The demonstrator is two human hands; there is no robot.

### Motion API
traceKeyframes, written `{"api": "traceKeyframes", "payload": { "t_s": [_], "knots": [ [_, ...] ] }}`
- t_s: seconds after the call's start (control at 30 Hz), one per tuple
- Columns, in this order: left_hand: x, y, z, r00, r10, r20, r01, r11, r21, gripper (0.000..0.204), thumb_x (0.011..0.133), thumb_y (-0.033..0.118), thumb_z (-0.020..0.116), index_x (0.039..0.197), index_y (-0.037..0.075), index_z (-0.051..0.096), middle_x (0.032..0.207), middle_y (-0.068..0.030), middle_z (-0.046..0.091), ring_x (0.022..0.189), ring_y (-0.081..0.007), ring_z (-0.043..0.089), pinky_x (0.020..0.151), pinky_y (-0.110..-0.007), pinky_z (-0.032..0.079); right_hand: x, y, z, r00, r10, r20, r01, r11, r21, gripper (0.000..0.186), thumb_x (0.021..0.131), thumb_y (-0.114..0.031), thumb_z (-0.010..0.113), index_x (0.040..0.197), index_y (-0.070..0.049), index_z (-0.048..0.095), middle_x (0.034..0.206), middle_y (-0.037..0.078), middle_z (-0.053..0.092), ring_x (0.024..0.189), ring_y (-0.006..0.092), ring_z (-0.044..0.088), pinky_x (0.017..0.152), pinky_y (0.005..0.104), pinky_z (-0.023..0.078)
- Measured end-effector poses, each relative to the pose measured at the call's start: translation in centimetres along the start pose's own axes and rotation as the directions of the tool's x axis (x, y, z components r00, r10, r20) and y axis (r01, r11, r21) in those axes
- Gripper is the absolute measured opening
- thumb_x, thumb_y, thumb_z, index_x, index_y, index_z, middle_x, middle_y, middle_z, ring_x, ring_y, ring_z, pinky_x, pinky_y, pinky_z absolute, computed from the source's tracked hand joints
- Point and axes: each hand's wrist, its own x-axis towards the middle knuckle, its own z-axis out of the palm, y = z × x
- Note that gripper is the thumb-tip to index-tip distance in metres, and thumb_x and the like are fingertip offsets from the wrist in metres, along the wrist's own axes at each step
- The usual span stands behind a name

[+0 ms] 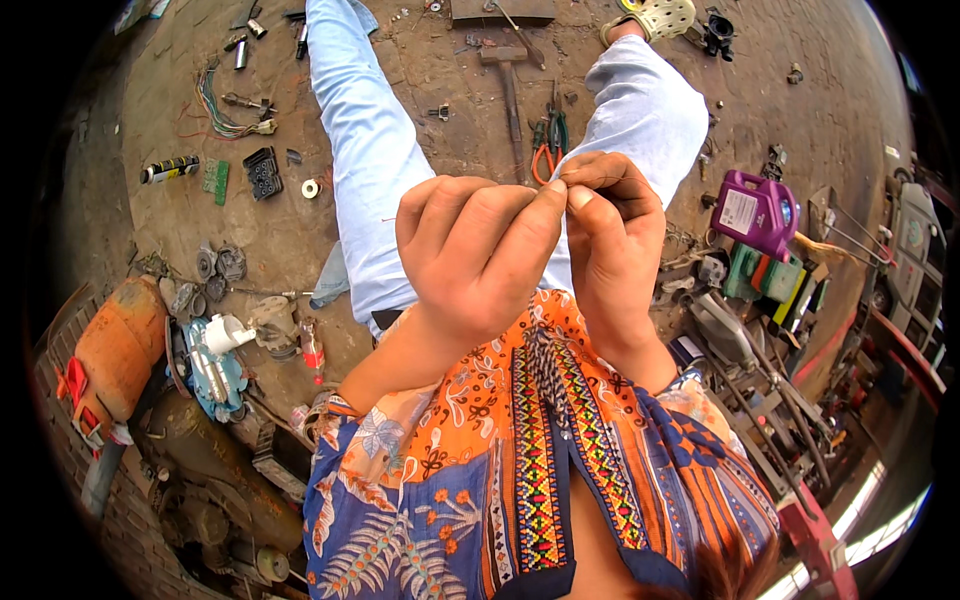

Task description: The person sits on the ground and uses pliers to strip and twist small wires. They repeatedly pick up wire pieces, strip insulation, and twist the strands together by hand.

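My left hand [478,240] and my right hand [615,225] meet in front of my chest, thumbs and forefingers pinched together. Whatever lies between the fingertips is too small and hidden to make out; it may be a thin strand. Beyond the hands, on the ground between my legs, lie orange-handled pliers [541,162] and dark green-handled pliers [558,130]. A hammer [510,90] with a long handle rests beside them, its head pointing away from me. Farther off, a screwdriver [524,40] lies across the edge of a dark flat plate [475,12].
On the left are a wire bundle [225,115], a black socket case [263,174], a spray can [170,169], a tape roll [311,188] and an orange tank [120,345]. A purple jug [755,215] stands right, near metal parts [730,330]. Another person's clog [665,18] shows far right.
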Motion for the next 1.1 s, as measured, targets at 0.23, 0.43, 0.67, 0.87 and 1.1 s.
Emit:
{"api": "traceKeyframes", "payload": {
  "t_s": [0.23,0.43,0.67,0.87,1.1],
  "knots": [
    [0.2,-0.1,-0.1,1.000,-0.026,-0.014,0.026,1.000,0.000,0.025,0.060,0.005,0.077,0.083,0.011,0.068,0.074,0.0033,0.060,0.067,-0.0150,0.054,0.065,-0.030,0.039,-0.1,-0.6,0.4,0.999,0.042,0.021,-0.041,0.999,-0.032,0.010,0.084,-0.002,0.062,0.093,0.002,0.059,0.089,0.005,0.063,0.082,0.0091,0.057,0.076,0.0229,0.046],
    [0.2,-0.1,0.0,0.999,-0.039,-0.018,0.038,0.999,-0.016,0.023,0.060,0.005,0.077,0.081,0.010,0.068,0.073,0.0029,0.060,0.067,-0.0151,0.054,0.066,-0.030,0.039,0.1,-0.4,-0.2,0.998,-0.030,0.061,0.037,0.991,-0.125,0.010,0.083,-0.001,0.063,0.092,0.003,0.060,0.089,0.005,0.063,0.080,0.0085,0.057,0.074,0.0225,0.046],
    [0.1,-0.1,0.0,1.000,-0.024,0.016,0.024,0.999,-0.026,0.023,0.060,0.005,0.077,0.080,0.011,0.067,0.072,0.0026,0.059,0.065,-0.0150,0.053,0.066,-0.030,0.039,0.4,-0.7,-0.6,0.997,0.028,0.077,-0.018,0.991,-0.132,0.008,0.080,0.001,0.060,0.088,0.002,0.058,0.085,0.003,0.060,0.081,0.0087,0.055,0.075,0.0228,0.044],
    [0.3,-0.4,0.2,0.994,-0.110,0.023,0.112,0.984,-0.138,0.022,0.062,0.005,0.073,0.082,0.008,0.066,0.072,-0.0007,0.057,0.064,-0.0166,0.054,0.062,-0.029,0.040,0.3,-0.7,-0.2,0.979,0.186,0.088,-0.197,0.970,0.140,0.012,0.082,-0.003,0.062,0.092,0.000,0.057,0.086,0.003,0.059,0.082,0.0082,0.054,0.075,0.0226,0.043],
    [1.5,-0.2,-1.0,0.762,-0.459,0.458,0.647,0.573,-0.503,0.017,0.071,-0.003,0.072,0.087,0.000,0.067,0.077,-0.0060,0.063,0.071,-0.0109,0.057,0.063,-0.024,0.045,1.0,-0.7,-1.7,0.996,0.064,0.056,-0.067,0.997,0.048,0.013,0.084,-0.008,0.064,0.092,0.000,0.057,0.089,0.004,0.059,0.081,0.0088,0.053,0.074,0.0221,0.042]
  ]
}}
